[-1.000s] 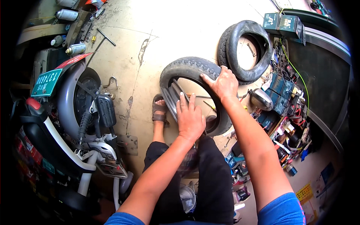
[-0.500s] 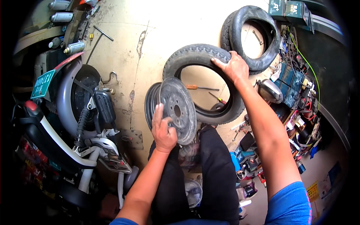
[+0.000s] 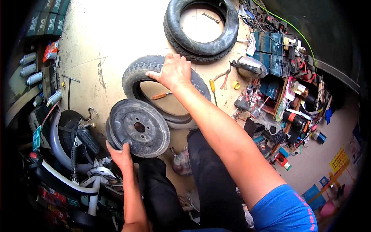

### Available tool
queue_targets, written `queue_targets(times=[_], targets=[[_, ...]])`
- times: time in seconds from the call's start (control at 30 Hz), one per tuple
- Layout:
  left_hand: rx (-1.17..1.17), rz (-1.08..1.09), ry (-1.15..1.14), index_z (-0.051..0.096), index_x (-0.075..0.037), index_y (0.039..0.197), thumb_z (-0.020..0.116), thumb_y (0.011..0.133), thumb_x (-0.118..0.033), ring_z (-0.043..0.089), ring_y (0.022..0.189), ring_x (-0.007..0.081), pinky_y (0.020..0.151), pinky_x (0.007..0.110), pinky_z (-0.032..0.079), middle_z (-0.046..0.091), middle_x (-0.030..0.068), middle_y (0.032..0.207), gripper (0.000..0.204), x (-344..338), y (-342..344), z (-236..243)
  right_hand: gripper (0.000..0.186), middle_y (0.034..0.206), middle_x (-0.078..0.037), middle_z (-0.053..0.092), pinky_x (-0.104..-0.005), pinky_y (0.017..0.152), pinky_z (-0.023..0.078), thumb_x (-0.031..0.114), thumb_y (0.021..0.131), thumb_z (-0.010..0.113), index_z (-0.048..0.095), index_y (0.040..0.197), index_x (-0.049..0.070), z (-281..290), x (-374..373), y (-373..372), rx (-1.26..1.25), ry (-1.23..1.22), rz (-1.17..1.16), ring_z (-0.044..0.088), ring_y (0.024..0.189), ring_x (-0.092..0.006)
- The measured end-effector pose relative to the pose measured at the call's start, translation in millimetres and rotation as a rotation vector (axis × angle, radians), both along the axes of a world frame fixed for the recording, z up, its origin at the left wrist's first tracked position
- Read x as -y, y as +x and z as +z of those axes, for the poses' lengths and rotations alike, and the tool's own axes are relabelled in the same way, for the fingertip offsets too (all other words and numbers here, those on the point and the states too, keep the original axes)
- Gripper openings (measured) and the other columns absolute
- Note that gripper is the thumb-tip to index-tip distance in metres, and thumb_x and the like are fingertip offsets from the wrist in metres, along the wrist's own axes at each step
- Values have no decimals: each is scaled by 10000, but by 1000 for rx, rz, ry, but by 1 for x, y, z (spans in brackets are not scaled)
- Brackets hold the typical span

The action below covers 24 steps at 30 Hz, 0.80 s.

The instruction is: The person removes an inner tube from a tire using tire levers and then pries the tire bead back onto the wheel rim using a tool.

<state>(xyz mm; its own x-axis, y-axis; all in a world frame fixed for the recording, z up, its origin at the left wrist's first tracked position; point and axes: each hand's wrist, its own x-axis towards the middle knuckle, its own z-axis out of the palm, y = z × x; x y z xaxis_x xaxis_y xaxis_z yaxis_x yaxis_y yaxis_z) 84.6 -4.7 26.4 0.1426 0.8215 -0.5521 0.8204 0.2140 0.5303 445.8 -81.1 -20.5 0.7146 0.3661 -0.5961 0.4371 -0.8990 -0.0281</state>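
Note:
My left hand (image 3: 121,154) is closed on the near-left edge of a dark, scuffed steel wheel rim (image 3: 154,133), thumb against its face and the other fingers partly hidden. The rim is tilted, its centre hole and bolt holes facing up, and overlaps the near-left part of a black tyre (image 3: 135,75). My right hand (image 3: 176,71) grips the tyre's far side, thumb over the sidewall and fingers over the tread. Through the tyre's opening shows an orange-handled screwdriver (image 3: 158,96) on the floor.
Two stacked tyres (image 3: 201,48) lie farther ahead, with a spanner (image 3: 211,17) inside their ring. A scooter (image 3: 63,179) stands at left, below spray cans (image 3: 34,79). Tools, a mirror (image 3: 251,67) and a cluttered parts heap (image 3: 286,104) fill the right.
The view has swung right, shifting the scene left. The rim has turned to face more upward, and my left hand has moved from its side to its near-left edge. My right hand stays on the tyre.

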Motion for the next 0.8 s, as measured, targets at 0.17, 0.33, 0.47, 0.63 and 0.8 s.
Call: queue_targets(times=[0.17, 0.33, 0.47, 0.63, 0.8], targets=[[-164, -141, 313, 294, 98, 1582, 749, 758, -193, 396, 1490, 364, 1241, 403, 281, 394, 292, 1604, 985, -4, 0, 19, 1014, 1224, -204, 706, -460, 1002, 545, 684, 674, 854, 573, 1359, -9, 14, 45, 9, -223, 126, 38, 683, 1158, -358], [-287, -220, 543, 313, 10, 1598, 759, 733, -238, 471, 1401, 449, 1164, 455, 397, 476, 300, 1514, 1004, -32, 16, -20, 1110, 1275, -314, 665, -450, 1054, 516, 494, 641, 933, 418, 1466, -41, 39, 116, -10, -573, 373, -104, 656, 1214, -432], [-357, -236, 529, 350, -50, 1587, 781, 712, -264, 596, 1222, 461, 1030, 487, 507, 542, 278, 1404, 998, -57, 37, -27, 1075, 1259, -255, 696, -439, 1077, 492, 448, 658, 916, 399, 1489, 3, 54, 163, -45, -531, 409, -277, 669, 1212, -385], [-369, -276, 502, 322, -63, 1598, 774, 706, -262, 592, 1192, 458, 1008, 509, 516, 548, 252, 1343, 1020, -49, 18, -61, 1056, 1258, -248, 688, -432, 1042, 528, 403, 656, 935, 417, 1482, -2, 43, 184, -81, -453, 481, -226, 681, 1190, -365], [-388, -244, 562, 342, -59, 1589, 760, 729, -246, 605, 1161, 445, 973, 511, 527, 553, 227, 1313, 975, -45, 10, -76, 941, 1157, -221, 739, -417, 984, 556, 349, 605, 944, 557, 1391, 6, 53, 154, -70, -445, 585, -395, 724, 1081, -343]])
